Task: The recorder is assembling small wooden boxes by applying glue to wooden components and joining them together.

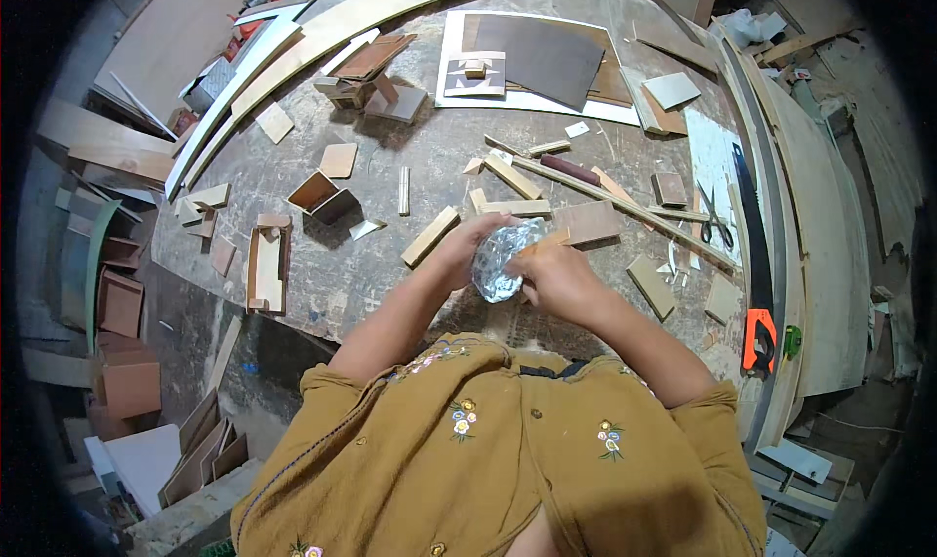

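Note:
Close in front of my body, my left hand [472, 245] is curled round a shiny, crinkled piece of clear plastic [500, 264], perhaps a bag or cup. My right hand [558, 276] is closed against its right side. From the top of that hand a thin orange-brown stick [554, 238] shows, its lower part hidden by the fingers. Just beyond the hands lie wooden blocks [430, 237] and a flat brown block [590, 223]. What the plastic contains cannot be made out.
Open wooden boxes [324, 198] and a narrow tray [266, 269] stand on the left of the worn table [376, 293]. Long strips [634, 208] lie beyond my right hand. Scissors [716, 217] and an orange-handled handsaw [758, 337] rest at the right. Boards [537, 59] lie at the back.

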The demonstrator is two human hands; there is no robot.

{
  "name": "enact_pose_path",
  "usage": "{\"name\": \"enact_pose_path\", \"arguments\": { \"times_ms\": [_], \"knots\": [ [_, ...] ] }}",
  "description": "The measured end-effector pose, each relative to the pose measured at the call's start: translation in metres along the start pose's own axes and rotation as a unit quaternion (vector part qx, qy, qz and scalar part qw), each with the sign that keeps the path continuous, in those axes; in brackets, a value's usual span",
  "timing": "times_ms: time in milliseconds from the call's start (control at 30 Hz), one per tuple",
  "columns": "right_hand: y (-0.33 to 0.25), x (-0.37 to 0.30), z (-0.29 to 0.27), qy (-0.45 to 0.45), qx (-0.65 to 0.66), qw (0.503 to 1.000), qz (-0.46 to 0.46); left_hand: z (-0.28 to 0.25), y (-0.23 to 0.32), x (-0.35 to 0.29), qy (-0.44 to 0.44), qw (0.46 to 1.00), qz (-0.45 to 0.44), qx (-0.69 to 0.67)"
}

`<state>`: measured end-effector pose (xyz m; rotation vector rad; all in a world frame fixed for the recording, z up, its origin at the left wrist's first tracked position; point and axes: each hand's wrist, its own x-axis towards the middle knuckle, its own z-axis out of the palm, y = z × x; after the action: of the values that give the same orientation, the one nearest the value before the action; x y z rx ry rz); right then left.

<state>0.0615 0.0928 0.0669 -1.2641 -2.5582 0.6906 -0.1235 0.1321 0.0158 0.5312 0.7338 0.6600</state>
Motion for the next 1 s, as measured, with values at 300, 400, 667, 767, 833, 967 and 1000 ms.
{"name": "enact_pose_path", "arguments": {
  "times_ms": [300, 400, 667, 767, 833, 967, 1000],
  "knots": [
    [-0.003, 0.000, -0.009, -0.039, 0.143, 0.986, 0.082, 0.001, 0.001, 0.002, -0.006, 1.000, 0.021, 0.004],
    [0.012, -0.001, -0.004, -0.037, 0.177, 0.982, 0.046, 0.010, 0.008, -0.002, 0.007, 1.000, 0.007, -0.005],
    [-0.011, 0.001, -0.014, -0.145, 0.072, 0.982, 0.093, 0.012, 0.003, -0.003, 0.040, 0.996, 0.050, 0.060],
    [-0.014, 0.000, -0.012, -0.153, 0.086, 0.980, 0.093, 0.011, 0.002, -0.004, 0.042, 0.997, 0.045, 0.051],
    [-0.013, 0.002, -0.011, -0.159, 0.107, 0.978, 0.083, 0.008, -0.001, -0.002, 0.031, 0.996, 0.063, 0.056],
    [0.005, 0.003, 0.001, -0.158, 0.188, 0.967, 0.067, 0.007, -0.004, 0.000, 0.044, 0.996, 0.045, 0.055],
    [0.005, 0.003, -0.002, -0.146, 0.219, 0.963, 0.052, 0.006, -0.005, 0.001, 0.055, 0.997, 0.043, 0.043]
  ]
}}
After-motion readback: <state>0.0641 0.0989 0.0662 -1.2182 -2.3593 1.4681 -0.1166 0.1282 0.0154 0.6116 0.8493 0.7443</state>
